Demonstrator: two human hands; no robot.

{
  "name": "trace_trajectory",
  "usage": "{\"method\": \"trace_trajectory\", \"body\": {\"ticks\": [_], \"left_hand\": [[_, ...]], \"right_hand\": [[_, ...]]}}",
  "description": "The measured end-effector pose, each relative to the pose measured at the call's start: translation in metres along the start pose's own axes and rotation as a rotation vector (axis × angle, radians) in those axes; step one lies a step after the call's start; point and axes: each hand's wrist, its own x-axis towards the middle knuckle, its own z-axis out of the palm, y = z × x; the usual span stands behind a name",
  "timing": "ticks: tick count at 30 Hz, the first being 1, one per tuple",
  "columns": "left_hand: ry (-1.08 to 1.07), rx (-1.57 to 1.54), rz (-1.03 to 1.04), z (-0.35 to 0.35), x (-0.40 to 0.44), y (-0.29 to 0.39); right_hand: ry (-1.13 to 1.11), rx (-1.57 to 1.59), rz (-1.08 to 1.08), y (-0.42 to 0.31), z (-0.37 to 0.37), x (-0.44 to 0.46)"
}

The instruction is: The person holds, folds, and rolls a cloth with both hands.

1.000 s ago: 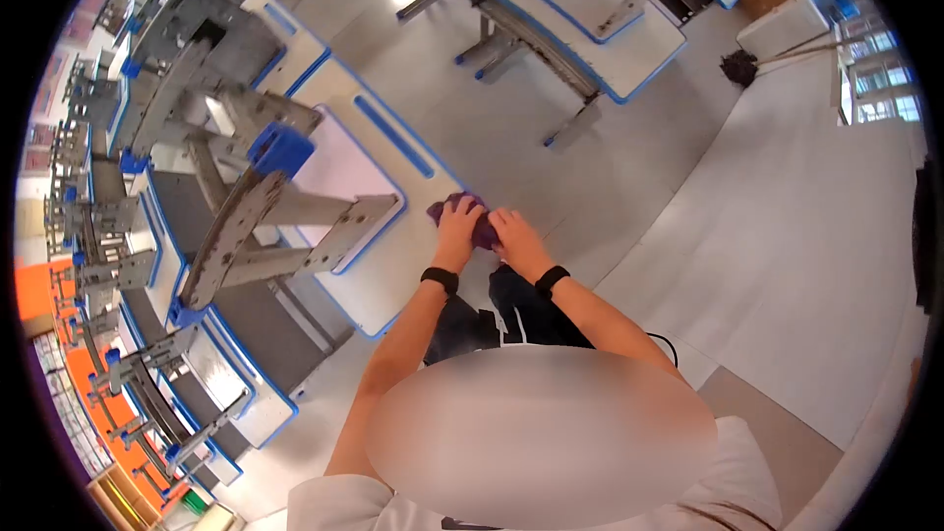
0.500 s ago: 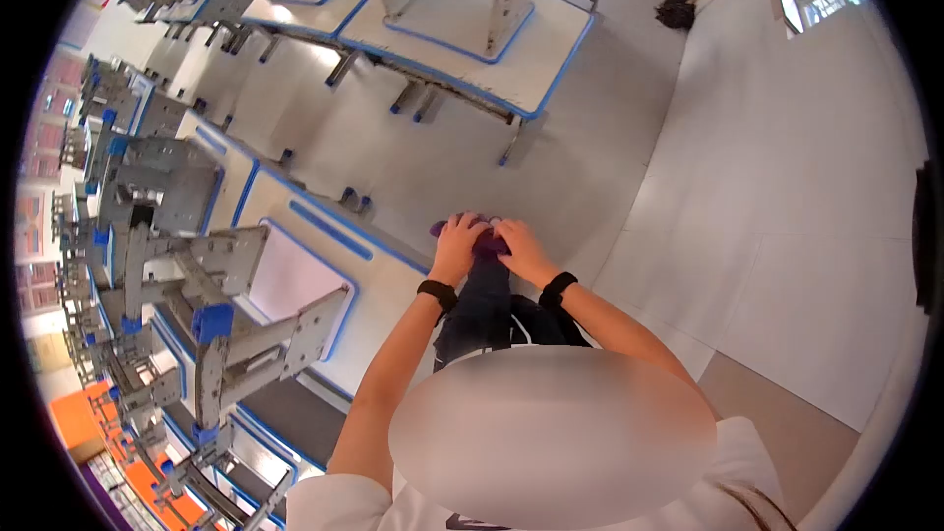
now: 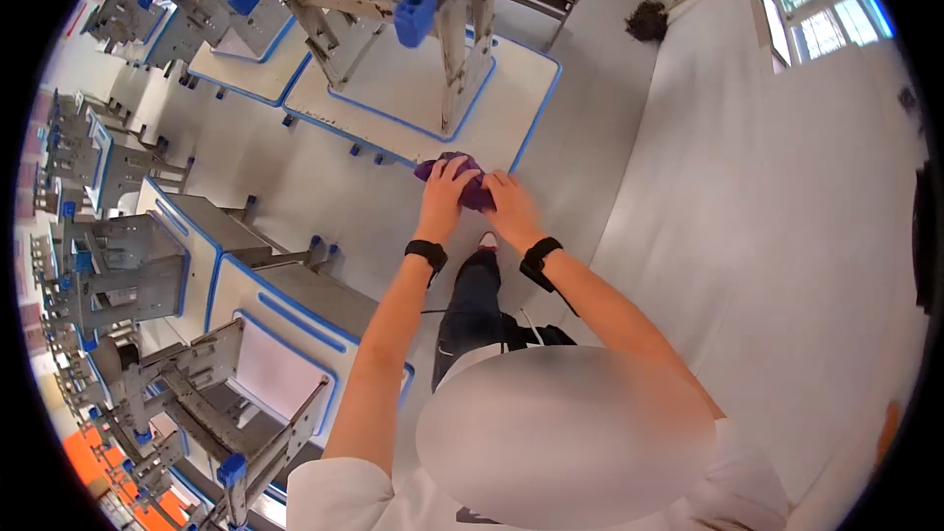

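Note:
A crumpled purple cloth (image 3: 476, 195) is held out in front of me between both hands. My left hand (image 3: 441, 199) is closed on its left part, fingers over the top. My right hand (image 3: 511, 208) grips its right side, slightly blurred. Each wrist wears a black band. Just beyond the cloth is the near edge of a desk (image 3: 536, 74) with a pale top and blue trim. On that desk rests an upturned chair (image 3: 413, 88) with worn metal legs. Whether the cloth touches the desk edge I cannot tell.
At the left, another desk (image 3: 231, 285) carries an upturned chair (image 3: 280, 374). Several more desks with chairs on top fill the left side. A pale wall (image 3: 747, 226) runs along the right. By it, a dark mop head (image 3: 646, 22) rests near the floor. Grey floor (image 3: 334, 197) lies between the rows.
I have moved forward toward the far desk, which now appears nearer. Both hands, still on the purple cloth, have reached farther out. One shoe now shows below them.

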Motion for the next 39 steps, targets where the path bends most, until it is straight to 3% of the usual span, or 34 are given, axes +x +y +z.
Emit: {"method": "trace_trajectory", "body": {"ticks": [3, 10, 19, 29, 39], "left_hand": [[-0.081, -0.110, -0.039, 0.031, 0.008, -0.046], [-0.137, -0.151, -0.206, 0.027, 0.028, -0.035], [-0.085, -0.102, -0.207, 0.071, 0.104, -0.017], [-0.061, -0.026, -0.342, 0.124, 0.215, 0.001], [-0.004, 0.071, -0.603, 0.163, 0.308, 0.015]], "right_hand": [[-0.095, -0.037, -0.009, 0.034, 0.028, 0.025], [-0.274, 0.042, -0.041, 0.061, 0.024, 0.049], [-0.192, 0.082, 0.049, 0.109, -0.013, 0.098], [-0.204, 0.008, -0.130, 0.201, -0.069, 0.184], [-0.436, 0.041, -0.470, 0.275, -0.121, 0.311]]}}
